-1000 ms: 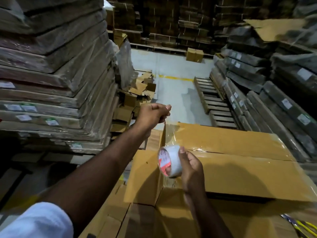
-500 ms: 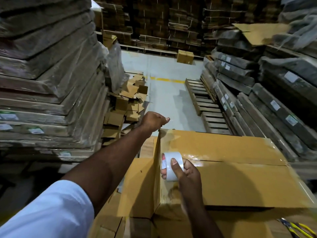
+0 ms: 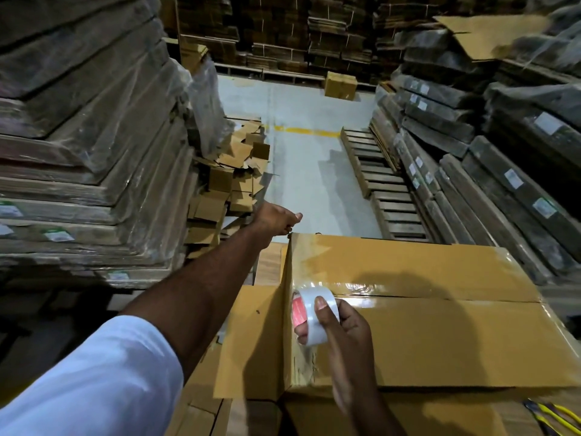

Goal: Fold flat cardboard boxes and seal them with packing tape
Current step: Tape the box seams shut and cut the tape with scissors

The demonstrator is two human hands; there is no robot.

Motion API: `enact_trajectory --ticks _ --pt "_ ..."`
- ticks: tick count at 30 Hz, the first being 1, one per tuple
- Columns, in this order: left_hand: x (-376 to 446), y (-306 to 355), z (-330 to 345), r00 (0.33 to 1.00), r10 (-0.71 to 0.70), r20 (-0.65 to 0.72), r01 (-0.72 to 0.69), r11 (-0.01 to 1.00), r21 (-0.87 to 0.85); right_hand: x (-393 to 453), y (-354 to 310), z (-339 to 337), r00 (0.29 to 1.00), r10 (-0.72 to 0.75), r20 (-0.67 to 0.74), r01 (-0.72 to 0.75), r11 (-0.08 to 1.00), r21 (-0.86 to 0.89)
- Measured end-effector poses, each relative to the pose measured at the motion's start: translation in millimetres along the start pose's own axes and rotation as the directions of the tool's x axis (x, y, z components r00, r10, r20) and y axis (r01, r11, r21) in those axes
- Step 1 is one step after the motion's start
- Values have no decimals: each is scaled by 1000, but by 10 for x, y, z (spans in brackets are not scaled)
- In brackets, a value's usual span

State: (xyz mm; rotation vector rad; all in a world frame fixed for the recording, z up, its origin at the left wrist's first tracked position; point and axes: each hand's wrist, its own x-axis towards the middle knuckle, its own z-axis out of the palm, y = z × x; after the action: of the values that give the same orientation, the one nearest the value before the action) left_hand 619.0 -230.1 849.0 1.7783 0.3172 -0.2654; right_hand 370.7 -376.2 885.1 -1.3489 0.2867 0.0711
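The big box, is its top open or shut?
Shut. The big box's two top flaps lie flat and meet at a seam with shiny tape along it.

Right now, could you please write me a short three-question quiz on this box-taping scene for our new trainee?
1. True or false: the right hand holds the tape roll.
2. Where does the left hand pinch the tape end: A) at the cardboard box's far left corner, B) on the floor, C) at the near edge?
3. Fill in: yellow-handled ____ lie at the bottom right.

Key: 1 true; 2 A; 3 tools, type unclear.
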Motion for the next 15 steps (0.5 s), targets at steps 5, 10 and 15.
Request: enact_trajectory --ticks 5,10,15 --pt "86 -150 58 998 -56 13 56 997 -44 24 21 -14 999 30 -21 -30 999 -38" --pt "165 -235 50 982 -178 67 182 981 -70 60 37 -3 999 4 -44 -6 999 -42" --pt "130 -312 106 895 -423 138 437 894 -94 34 156 23 988 -69 -138 51 991 -126"
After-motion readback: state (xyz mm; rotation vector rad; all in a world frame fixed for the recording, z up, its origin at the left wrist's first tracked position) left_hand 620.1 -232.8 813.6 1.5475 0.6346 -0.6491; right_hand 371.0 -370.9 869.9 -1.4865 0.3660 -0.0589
